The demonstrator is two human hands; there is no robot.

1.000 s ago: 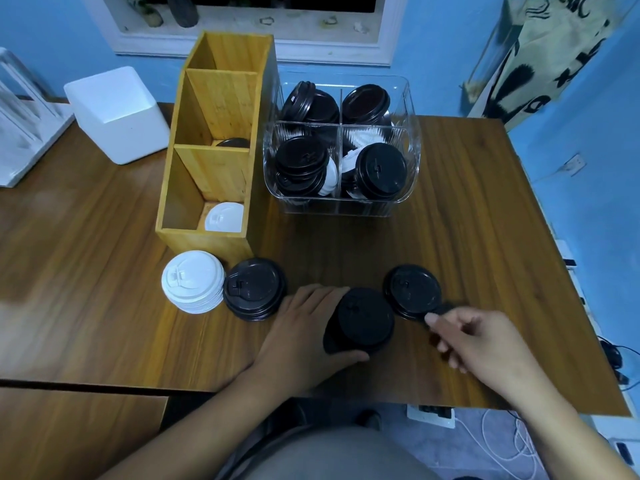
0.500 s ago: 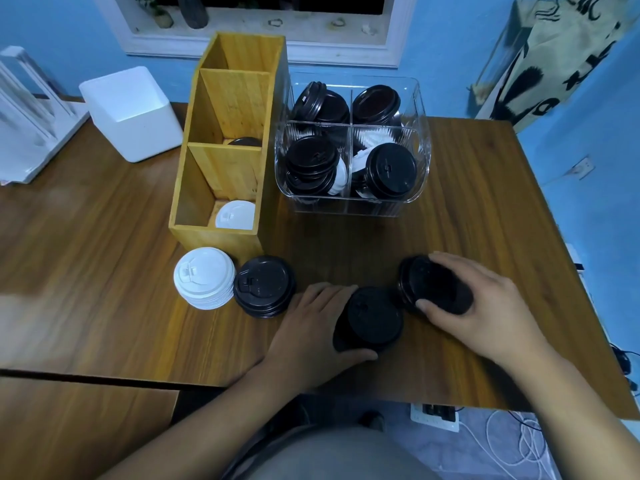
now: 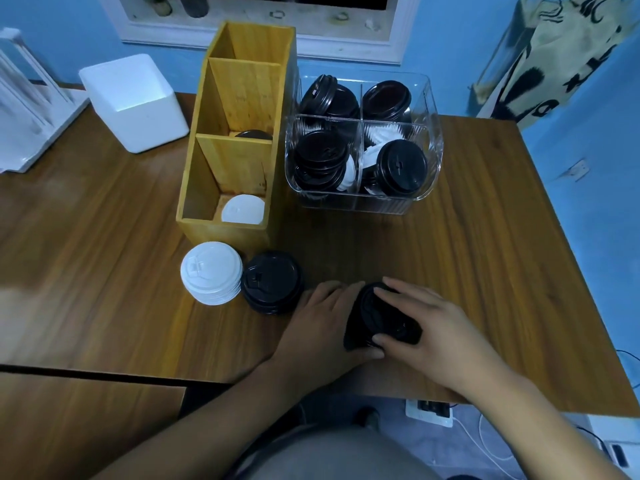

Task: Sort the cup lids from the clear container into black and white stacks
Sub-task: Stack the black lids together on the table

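Where the 2 hands meet at lower centre of the frame, the held lids (image 3: pixel 367 317), black, sit on the table (image 3: pixel 104 220).
Left hand (image 3: pixel 322 327): cupped round their left side, thumb along the near edge.
Right hand (image 3: pixel 440 330): fingers laid over the top, thumb pinching the near edge; the uppermost lid is tilted.
Left of these, just beside the left hand: black stack (image 3: pixel 272 282), with white stack (image 3: pixel 211 271) close against its left.
Upper centre: clear container (image 3: pixel 363 202), 4 compartments, mostly black lids with some white among them.
Beside it, to the left: wooden organizer (image 3: pixel 221 230), 3 compartments; 1 white lid (image 3: pixel 242 209) in the nearest, 1 black lid (image 3: pixel 252 134) in the middle.
Upper left: white box (image 3: pixel 135 98).
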